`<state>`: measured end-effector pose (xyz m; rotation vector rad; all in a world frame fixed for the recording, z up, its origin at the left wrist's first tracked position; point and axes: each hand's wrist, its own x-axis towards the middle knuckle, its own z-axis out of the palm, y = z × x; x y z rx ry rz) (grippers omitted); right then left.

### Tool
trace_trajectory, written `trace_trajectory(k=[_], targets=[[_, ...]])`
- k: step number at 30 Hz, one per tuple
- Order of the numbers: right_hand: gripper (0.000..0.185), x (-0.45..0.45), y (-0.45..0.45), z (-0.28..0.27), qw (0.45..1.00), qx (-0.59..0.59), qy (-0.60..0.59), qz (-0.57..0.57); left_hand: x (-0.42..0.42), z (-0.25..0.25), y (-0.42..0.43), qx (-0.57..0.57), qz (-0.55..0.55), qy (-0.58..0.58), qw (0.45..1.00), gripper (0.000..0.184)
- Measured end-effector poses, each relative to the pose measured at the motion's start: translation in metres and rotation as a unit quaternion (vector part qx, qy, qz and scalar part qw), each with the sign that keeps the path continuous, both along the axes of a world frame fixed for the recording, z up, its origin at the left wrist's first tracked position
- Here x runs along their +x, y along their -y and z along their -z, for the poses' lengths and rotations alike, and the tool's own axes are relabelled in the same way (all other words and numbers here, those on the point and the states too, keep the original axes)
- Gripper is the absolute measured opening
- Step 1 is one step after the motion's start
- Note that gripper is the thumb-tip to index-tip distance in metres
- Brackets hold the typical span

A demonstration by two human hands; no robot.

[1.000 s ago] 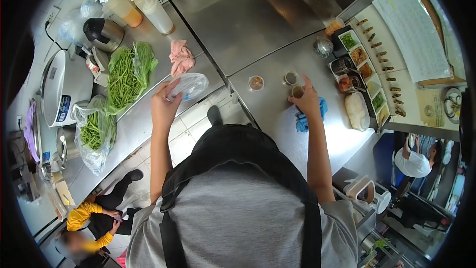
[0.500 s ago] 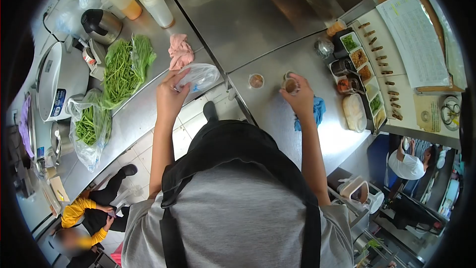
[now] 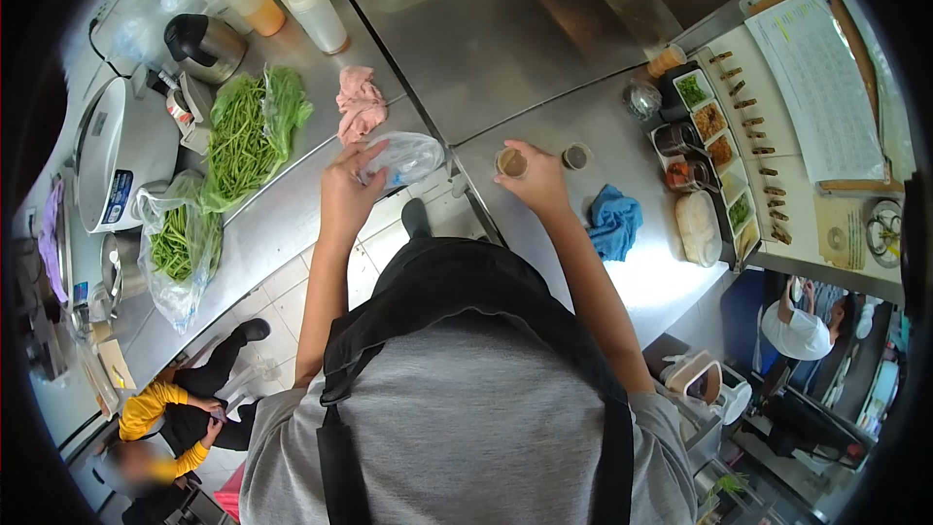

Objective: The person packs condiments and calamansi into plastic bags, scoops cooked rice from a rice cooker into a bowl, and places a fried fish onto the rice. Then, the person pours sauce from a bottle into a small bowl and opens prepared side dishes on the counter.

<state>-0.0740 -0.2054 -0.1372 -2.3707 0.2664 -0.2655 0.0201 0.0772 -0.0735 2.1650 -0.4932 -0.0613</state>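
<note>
My left hand [image 3: 352, 180] is closed on the edge of a clear plastic bag [image 3: 413, 157], which spreads out past the counter's edge. My right hand [image 3: 537, 180] grips a small clear cup [image 3: 511, 163] of brown sauce over the steel counter. Whether this cup rests on something beneath it I cannot tell. Just right of that hand stands another small cup [image 3: 576, 157] with dark contents. A crumpled blue cloth [image 3: 614, 223] lies nearer to me, by my right forearm. Beyond my left hand lies a pink cloth [image 3: 361, 104].
Green beans [image 3: 238, 141] in plastic bags lie left, near a thermos jug [image 3: 202, 47] and squeeze bottles [image 3: 316, 15]. Topping trays [image 3: 708, 119] and a lidded tub [image 3: 697, 227] line the right side. A person in yellow sleeves [image 3: 151, 411] sits lower left; another [image 3: 795, 329] is at right.
My right hand has moved left with a cup to where a separate cup stood; that one no longer shows apart. The dark cup behind it is now uncovered. My left hand keeps the bag.
</note>
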Motion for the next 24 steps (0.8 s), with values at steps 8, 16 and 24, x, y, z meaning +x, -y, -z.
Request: trace_trajectory(k=[8, 16, 24], targets=[[0.051, -0.025, 0.051, -0.029, 0.993, -0.039, -0.023, 0.111, -0.023, 0.013, 0.035, -0.04, 0.121, -0.036, 0.991, 0.038], [0.055, -0.034, 0.095, -0.012, 0.994, -0.037, 0.061, 0.078, -0.032, 0.069, 0.089, -0.055, 0.224, -0.045, 0.972, 0.047], [0.068, -0.034, 0.077, -0.012, 0.997, -0.01, 0.039, 0.068, -0.027, 0.084, 0.113, 0.022, 0.193, -0.083, 0.978, 0.051]])
